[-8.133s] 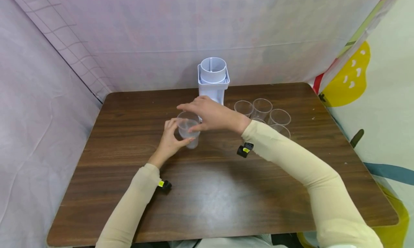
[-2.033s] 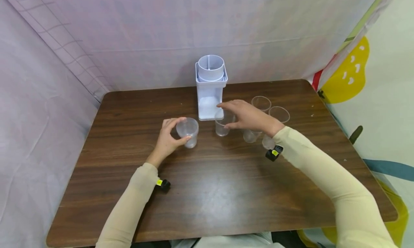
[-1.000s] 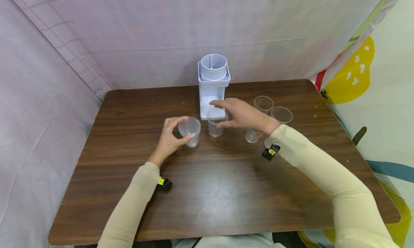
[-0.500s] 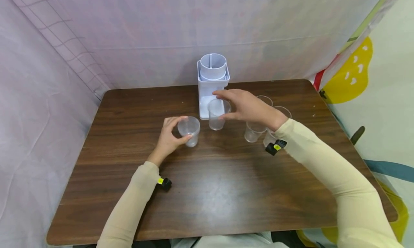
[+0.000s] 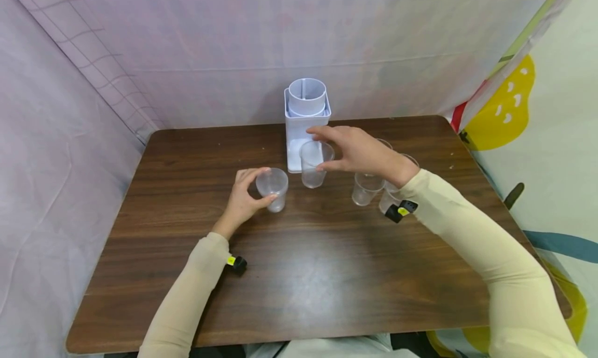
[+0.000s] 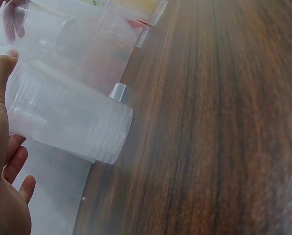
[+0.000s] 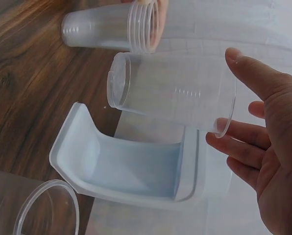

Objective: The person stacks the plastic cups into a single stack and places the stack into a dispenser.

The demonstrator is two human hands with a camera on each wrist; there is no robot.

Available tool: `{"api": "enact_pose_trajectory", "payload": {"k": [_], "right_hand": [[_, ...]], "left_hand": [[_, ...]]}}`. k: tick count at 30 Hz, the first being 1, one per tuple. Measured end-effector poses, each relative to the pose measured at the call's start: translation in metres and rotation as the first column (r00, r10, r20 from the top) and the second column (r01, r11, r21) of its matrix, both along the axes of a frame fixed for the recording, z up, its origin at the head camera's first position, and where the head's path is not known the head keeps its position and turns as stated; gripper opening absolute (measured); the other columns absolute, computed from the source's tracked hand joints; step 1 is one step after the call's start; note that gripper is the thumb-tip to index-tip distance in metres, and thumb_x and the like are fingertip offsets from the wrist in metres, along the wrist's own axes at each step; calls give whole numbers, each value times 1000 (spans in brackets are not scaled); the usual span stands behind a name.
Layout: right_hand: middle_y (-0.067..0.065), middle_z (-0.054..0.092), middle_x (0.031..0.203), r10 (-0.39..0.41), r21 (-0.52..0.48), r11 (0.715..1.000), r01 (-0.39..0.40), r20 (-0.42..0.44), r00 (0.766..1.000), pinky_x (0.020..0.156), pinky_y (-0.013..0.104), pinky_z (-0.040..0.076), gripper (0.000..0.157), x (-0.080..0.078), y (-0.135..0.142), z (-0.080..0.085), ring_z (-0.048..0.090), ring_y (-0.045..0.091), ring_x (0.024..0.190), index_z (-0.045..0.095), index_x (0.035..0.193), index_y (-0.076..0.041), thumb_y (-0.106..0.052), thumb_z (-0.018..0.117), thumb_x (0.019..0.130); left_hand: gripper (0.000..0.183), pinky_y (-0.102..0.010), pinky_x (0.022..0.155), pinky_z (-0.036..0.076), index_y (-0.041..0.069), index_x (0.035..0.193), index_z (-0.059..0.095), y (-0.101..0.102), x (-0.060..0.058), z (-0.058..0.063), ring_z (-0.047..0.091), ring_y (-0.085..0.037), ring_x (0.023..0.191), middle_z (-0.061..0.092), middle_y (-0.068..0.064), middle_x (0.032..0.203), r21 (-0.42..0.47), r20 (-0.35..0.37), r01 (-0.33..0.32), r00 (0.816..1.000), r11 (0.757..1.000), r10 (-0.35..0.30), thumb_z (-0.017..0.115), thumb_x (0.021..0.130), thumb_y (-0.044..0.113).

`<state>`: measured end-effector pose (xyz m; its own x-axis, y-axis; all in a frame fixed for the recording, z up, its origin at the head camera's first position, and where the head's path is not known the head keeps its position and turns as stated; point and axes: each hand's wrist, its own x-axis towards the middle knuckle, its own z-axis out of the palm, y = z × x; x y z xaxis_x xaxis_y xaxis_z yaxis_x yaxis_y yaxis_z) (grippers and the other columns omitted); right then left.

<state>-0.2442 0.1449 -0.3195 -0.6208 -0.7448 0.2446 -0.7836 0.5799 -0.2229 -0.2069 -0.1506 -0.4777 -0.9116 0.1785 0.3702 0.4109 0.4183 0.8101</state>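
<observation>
Around 12 o'clock on the dark wood-grain table (image 5: 299, 270), the right hand (image 5: 359, 153) has a single clear plastic cup (image 5: 311, 166) by the rim, thumb and fingers pretty wide apart across it. At that cup's 8 o'clock, the left hand (image 5: 243, 194) has thumb and fingers curled round a nested stack of clear cups (image 5: 274, 187). White plastic stand (image 5: 295, 135) sits at 12, spare clear cups (image 5: 366, 192) at 4, some partly hidden.

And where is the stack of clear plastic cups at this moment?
In the head view, the nested stack is held in the left hand, left of the single cup in the right hand.
</observation>
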Motion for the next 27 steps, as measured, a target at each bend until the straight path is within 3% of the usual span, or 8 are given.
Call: {"api": "enact_pose_trajectory", "payload": {"k": [9, 27], "right_hand": [[8, 66, 133, -16, -2, 1000, 16, 25, 1000, 99, 41, 52, 83, 0, -7, 10, 65, 23, 119, 40, 150, -20, -45, 79, 81], [5, 62, 138, 138, -92, 986, -136, 16, 990, 106, 40, 48, 78, -1, -53, 21, 63, 18, 122, 45, 146, -12, -43, 78, 82]], "left_hand": [[65, -50, 107, 35, 19, 130, 63, -1, -2, -1, 41, -24, 121, 62, -7, 130, 3, -3, -3, 1000, 1000, 3, 90, 71, 22], [65, -50, 106, 35, 17, 131, 61, -3, -2, -3, 42, -24, 121, 62, -8, 131, -9, -21, -3, 1000, 1000, 3, 88, 73, 22]]}}
